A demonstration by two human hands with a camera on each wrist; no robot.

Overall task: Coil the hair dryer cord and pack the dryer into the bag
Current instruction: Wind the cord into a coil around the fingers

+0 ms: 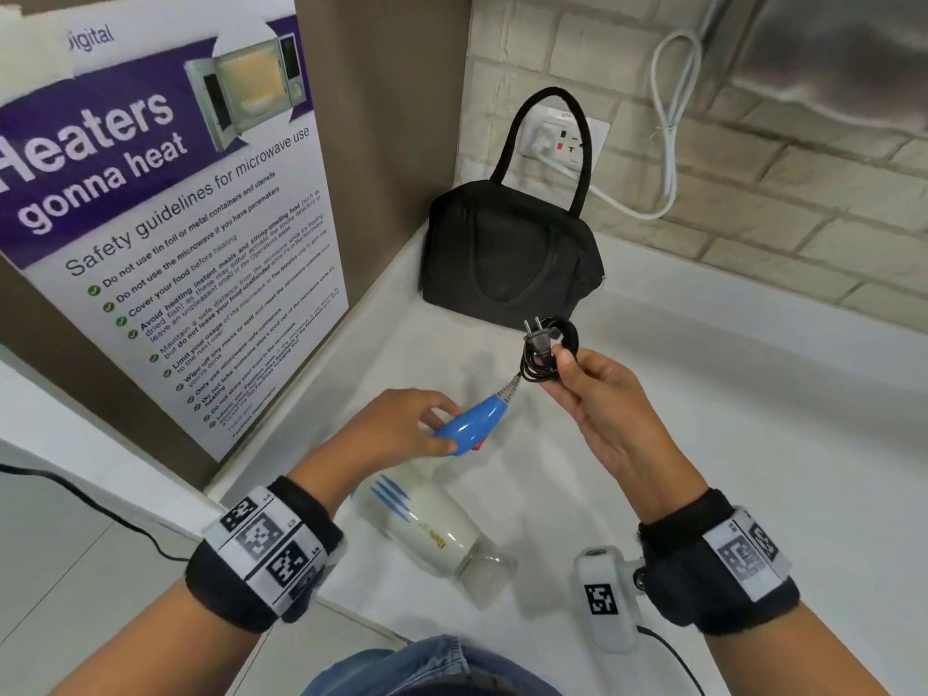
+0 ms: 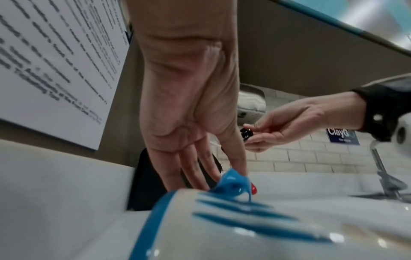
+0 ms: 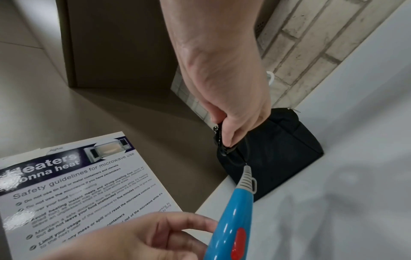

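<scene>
A white worktop runs into a corner between a brick-pattern wall and a brown panel bearing a microwave safety poster. A black bag stands upright in that corner, its handle up in front of a wall socket. The hair dryer is just in front of the person, its white body low over the worktop and blue handle tilted toward the bag. The left hand pinches that handle between thumb and fingertips. The right hand, raised nearby, grips the coiled black cord, plug sticking up.
</scene>
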